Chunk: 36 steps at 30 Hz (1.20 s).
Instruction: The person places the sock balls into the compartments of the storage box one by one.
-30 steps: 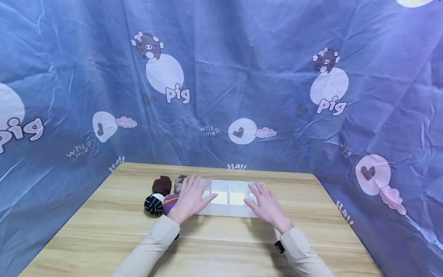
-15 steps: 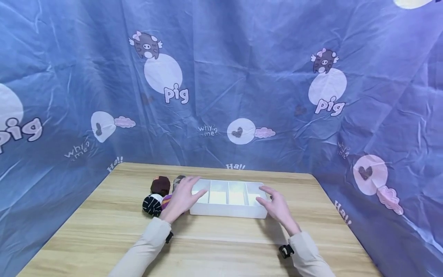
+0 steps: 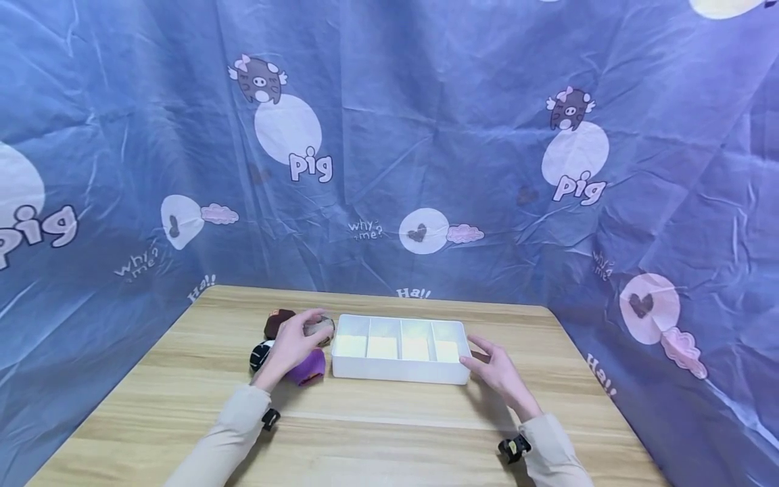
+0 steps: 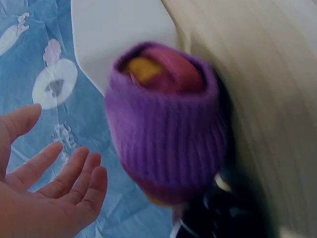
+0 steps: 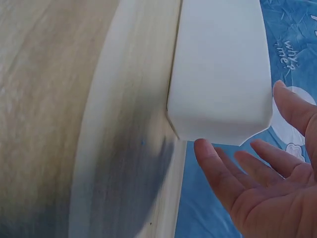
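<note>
A white box with several compartments in a row stands on the table. At its right end is my right hand, thumb by the front corner; in the right wrist view that hand's fingers are spread beside the box end. My left hand hovers over a cluster of rolled socks, fingers loosely bent and apart. Close to its fingertips sits a grey rolled sock. A purple rolled sock with a ribbed cuff lies beside this hand, in front of a black-and-white one. Behind is a dark brown one, partly covered.
The wooden table reaches back to a blue printed curtain, which hangs along its back and sides. The sock cluster lies just left of the box. Black bands show at both wrists.
My left hand has moved left off the box to above the socks, uncovering the box's left end. My right hand has drawn right, from over the box to its right end.
</note>
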Available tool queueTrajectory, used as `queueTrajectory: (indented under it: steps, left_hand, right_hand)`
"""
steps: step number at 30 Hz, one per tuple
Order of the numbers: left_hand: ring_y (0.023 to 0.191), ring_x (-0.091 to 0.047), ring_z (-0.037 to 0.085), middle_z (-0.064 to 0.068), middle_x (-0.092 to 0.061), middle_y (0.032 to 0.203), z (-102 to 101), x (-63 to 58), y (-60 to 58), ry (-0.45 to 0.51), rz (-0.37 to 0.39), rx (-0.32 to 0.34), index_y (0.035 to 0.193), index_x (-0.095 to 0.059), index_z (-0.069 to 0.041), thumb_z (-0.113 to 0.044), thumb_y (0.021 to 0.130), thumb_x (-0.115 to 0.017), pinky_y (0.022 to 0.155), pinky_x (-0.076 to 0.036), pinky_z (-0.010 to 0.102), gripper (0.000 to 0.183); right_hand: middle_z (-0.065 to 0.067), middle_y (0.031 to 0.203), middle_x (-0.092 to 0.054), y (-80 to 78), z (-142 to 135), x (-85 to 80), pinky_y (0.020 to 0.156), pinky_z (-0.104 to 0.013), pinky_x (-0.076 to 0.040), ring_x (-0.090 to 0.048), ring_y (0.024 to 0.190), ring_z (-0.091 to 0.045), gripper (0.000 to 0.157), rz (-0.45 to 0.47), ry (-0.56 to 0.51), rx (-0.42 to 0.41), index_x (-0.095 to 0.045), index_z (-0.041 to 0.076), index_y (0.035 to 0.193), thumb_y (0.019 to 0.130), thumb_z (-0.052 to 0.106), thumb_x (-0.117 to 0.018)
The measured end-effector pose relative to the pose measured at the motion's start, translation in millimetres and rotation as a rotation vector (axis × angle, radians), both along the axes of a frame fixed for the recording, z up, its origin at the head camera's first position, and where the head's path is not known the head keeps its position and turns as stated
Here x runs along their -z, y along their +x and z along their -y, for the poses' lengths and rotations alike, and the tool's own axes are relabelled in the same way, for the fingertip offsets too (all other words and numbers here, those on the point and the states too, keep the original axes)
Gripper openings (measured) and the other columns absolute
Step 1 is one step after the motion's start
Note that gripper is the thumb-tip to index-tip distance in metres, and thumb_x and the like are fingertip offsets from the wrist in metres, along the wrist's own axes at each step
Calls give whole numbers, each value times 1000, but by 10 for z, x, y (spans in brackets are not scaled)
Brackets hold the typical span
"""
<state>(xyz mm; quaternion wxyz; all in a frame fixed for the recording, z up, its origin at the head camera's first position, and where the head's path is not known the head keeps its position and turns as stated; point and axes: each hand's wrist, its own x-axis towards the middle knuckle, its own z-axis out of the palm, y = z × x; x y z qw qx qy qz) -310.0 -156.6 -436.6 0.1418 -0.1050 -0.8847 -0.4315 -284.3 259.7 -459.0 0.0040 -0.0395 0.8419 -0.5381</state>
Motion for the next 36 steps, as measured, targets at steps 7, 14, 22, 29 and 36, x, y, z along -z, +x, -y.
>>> queueTrajectory:
  steps: [7, 14, 22, 29, 36]
  left_hand:
    - [99, -66, 26, 14, -70, 113, 255, 47, 23, 26, 32, -56, 130, -62, -9, -27, 89, -72, 87, -53, 42, 46]
    - [93, -67, 25, 17, -71, 108, 457, 75, 74, 80, 38, -90, 125, -64, -5, -21, 87, -74, 82, -54, 31, 42]
    - [102, -67, 31, 18, -70, 113, 682, 122, 118, 117, 56, -126, 127, -62, -2, -22, 88, -73, 86, -52, 26, 45]
    - [97, -67, 15, 19, -70, 115, 899, 152, 147, 148, 70, -143, 129, -61, 0, -23, 88, -73, 82, -48, 11, 48]
    - [84, -56, -13, 26, -65, 121, 1085, 178, 176, 258, 130, -146, 130, -57, 6, -15, 87, -74, 78, -46, 6, 51]
  right_hand:
    - [-25, 150, -41, -36, 5, 5, 104, -44, -47, -47, 132, -43, 66, 17, -14, -4, -38, -2, 147, 92, 19, -69]
    - [-26, 153, -36, -53, 24, -15, 101, -43, -49, -44, 133, -46, 67, 43, -17, -15, -37, -1, 148, 92, 19, -68]
    - [-26, 152, -36, -61, 20, -28, 97, -40, -53, -44, 133, -46, 72, 64, -21, -23, -35, 0, 149, 91, 20, -71]
    - [-27, 154, -32, -66, 8, -11, 96, -41, -53, -43, 133, -47, 74, 75, -14, -24, -34, 2, 150, 89, 20, -72]
    - [-25, 158, -23, -69, 7, -15, 94, -38, -54, -41, 134, -47, 75, 96, -24, -34, -32, 2, 151, 89, 20, -72]
